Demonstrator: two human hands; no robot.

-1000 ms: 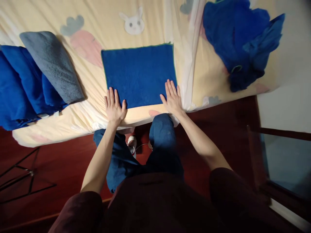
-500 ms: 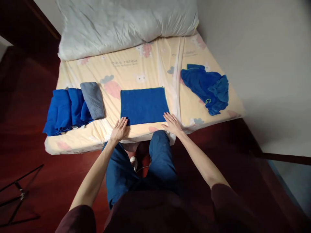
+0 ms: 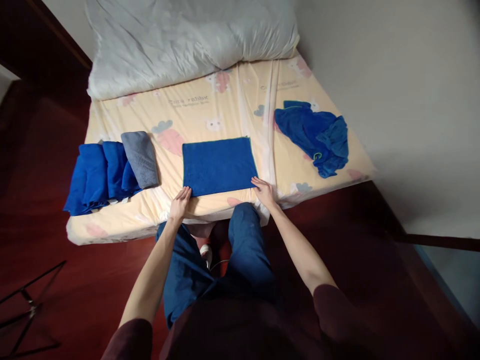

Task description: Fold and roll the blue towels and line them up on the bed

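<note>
1. The blue cloth lies flat near the centre of the frame, a roughly rectangular piece with thin green edging, on a pale yellow bed sheet printed with rabbits and carrots.
2. The left hand is at the cloth's lower-left corner, fingers close together and fingertips touching it; whether they pinch the corner cannot be told.
3. The right hand is at the lower-right corner, fingertips on the edge; its grip, too, cannot be made out.
4. At the left of the frame, blue rolled cloths lie side by side, with a grey rolled cloth against their right end.
5. A crumpled blue heap lies right of centre, apart from the flat cloth.
6. A thick whitish quilt fills the top of the bed.
7. A black metal stand shows at lower left, on the dark red floor.
</note>
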